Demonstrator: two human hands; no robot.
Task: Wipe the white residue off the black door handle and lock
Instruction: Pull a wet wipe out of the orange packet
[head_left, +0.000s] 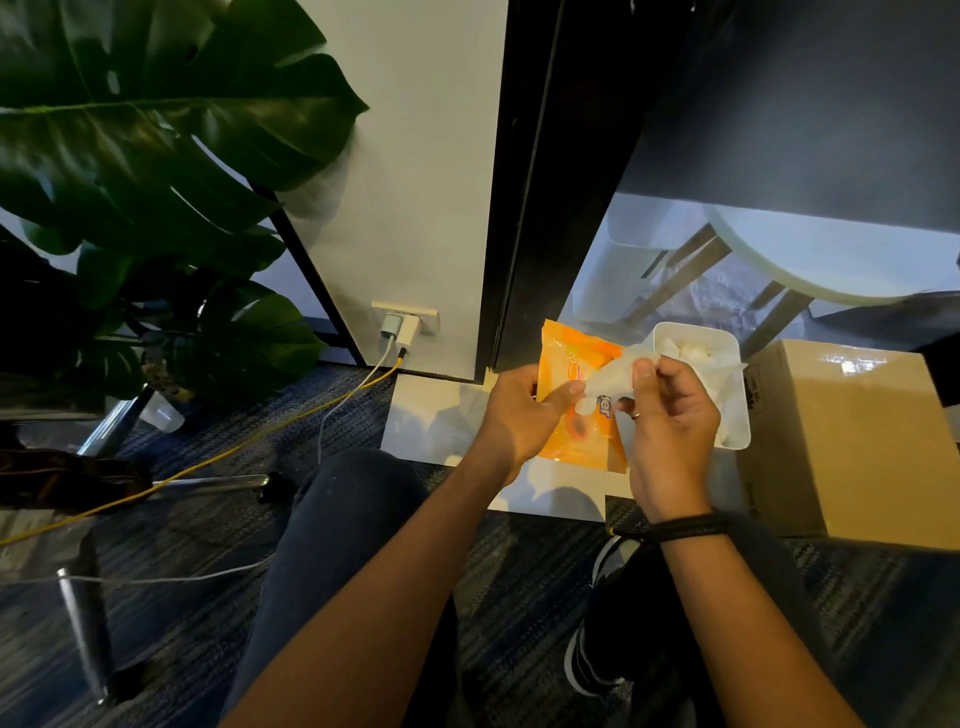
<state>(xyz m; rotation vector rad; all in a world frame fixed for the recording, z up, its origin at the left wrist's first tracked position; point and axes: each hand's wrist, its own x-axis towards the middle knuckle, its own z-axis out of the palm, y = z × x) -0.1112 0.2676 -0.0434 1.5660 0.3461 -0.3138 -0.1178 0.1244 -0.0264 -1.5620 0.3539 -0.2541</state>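
Note:
My left hand (519, 415) grips an orange packet of wet wipes (576, 405) by its left side, low over the floor. My right hand (670, 415) pinches a white wipe (615, 371) between thumb and fingers, its lower end still at the packet's opening. The black door edge (550, 171) rises straight ahead of the hands. The door handle and lock are out of view.
A white bin (727, 358) with crumpled white tissue stands behind the hands, a cardboard box (852, 441) to its right. White sheets (436, 426) lie on the carpet. Left are a large plant (156, 156), a wall socket (405, 322) with cables, and metal chair legs (88, 639).

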